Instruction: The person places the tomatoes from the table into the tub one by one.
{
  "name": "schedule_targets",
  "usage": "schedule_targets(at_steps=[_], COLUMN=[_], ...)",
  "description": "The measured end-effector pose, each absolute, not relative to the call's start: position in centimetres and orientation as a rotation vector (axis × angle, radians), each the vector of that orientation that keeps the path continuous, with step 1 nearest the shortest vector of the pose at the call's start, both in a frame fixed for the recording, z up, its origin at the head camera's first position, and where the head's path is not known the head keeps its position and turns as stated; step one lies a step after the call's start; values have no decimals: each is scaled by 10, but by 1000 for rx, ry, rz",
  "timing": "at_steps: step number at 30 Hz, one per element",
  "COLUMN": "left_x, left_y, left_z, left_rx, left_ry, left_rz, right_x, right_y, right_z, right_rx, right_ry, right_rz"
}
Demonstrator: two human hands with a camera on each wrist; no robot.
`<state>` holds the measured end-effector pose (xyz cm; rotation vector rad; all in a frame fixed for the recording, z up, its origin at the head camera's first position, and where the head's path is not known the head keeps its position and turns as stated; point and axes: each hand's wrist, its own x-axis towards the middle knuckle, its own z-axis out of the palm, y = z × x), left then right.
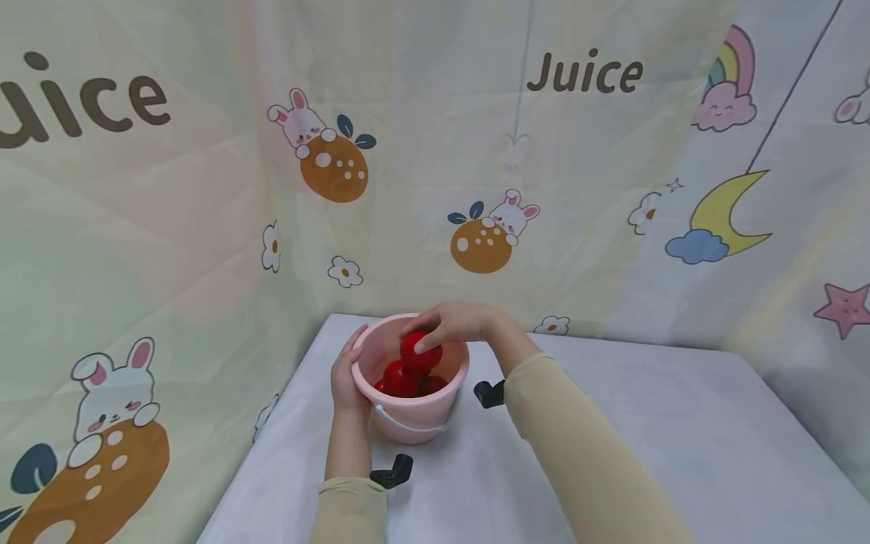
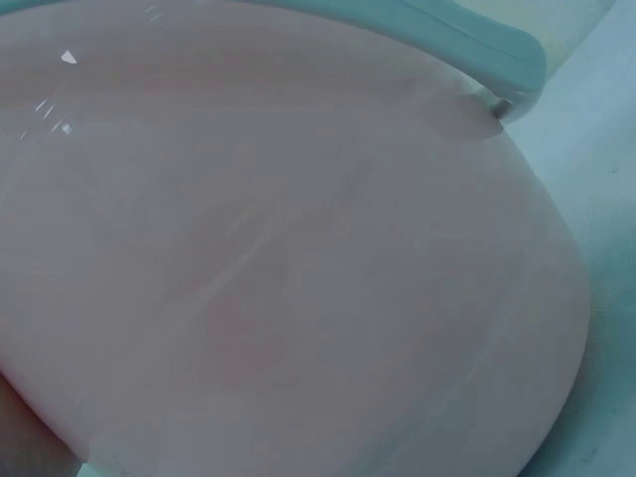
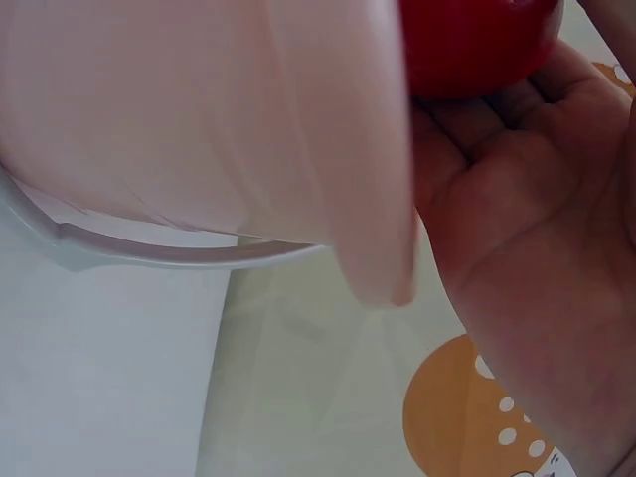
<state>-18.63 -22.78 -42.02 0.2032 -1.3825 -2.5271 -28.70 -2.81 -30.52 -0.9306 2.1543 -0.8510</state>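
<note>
A pink bucket (image 1: 411, 412) stands on the table with several shiny red balls (image 1: 402, 379) inside. My left hand (image 1: 348, 381) holds the bucket's left side, fingers along the outer wall and fingertips at the rim. In the left wrist view the bucket's wall (image 2: 298, 248) takes up most of the picture, and a sliver of hand shows at lower left. My right hand (image 1: 457, 323) reaches over the far right rim and grips the topmost red ball (image 1: 420, 352) at the bucket's mouth. The right wrist view shows that ball (image 3: 482, 45) against the fingers, beside the rim (image 3: 373, 179).
The bucket's pale handle (image 1: 408, 425) hangs down across its front. A white cloth covers the table (image 1: 612, 438). Behind and to the left hangs a printed curtain (image 1: 435, 136) with rabbits and oranges. A small black device (image 1: 394, 472) sits at each wrist.
</note>
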Motion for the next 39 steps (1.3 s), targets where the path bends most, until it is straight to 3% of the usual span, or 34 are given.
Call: schedule_targets(at_steps=[20,31,39], left_x=[-187,-186,-184], left_y=[-219,-221,-223], left_z=[-419,-416,-416], left_rx=[203,205,215], left_ry=[-1395,-1393,-1375], left_rz=[-2526,-2516,-2520], right_x=[-271,-239,-206], right_y=[-9,46,98], right_z=[-320,-342,-366], right_rx=[-994,-950,-903], right_ry=[2197,2272,2627], right_rz=[-943,-1332,-1282])
